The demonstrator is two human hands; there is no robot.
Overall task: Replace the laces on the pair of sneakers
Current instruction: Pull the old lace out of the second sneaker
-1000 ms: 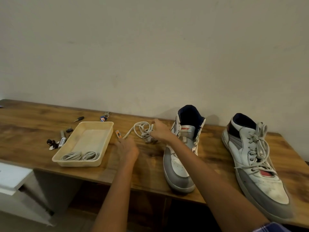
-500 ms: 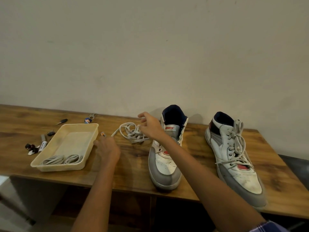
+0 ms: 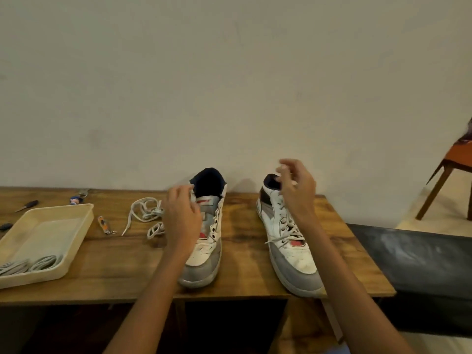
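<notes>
Sneakers on the bench, one stripped of its lace

Sneakers stood side by side on the brown wooden table (image 3: pixel 242 264), toes pointing toward the near edge. The white-and-grey high-top sneaker with bare eyelets (image 3: pixel 204 241) sat near the middle, its dark collar gaping at twelve o'clock. The white-and-grey high-top sneaker with its old white lace threaded (image 3: pixel 286 241) stood at three o'clock from it, a little apart.

The left hand (image 3: pixel 182 218) hung over the inner side of the unlaced shoe, fingers loosely curled and grasping nothing that I could see. The right hand (image 3: pixel 297 190) was raised over the collar of the laced shoe, fingers bent near the top of its lace; whether they pinched the lace or hovered free, I could not tell.

At nine o'clock from the left hand a loose white shoelace (image 3: pixel 146 215) lay tangled on the wood. Further toward nine o'clock lay a small orange nail clipper (image 3: pixel 104 225), and beyond it a cream rectangular plastic tray (image 3: pixel 63 221) holding coiled grey-white laces (image 3: pixel 33 263) in its near corner. At three o'clock, past the table's end, stood a wooden chair (image 3: pixel 444 180).
</notes>
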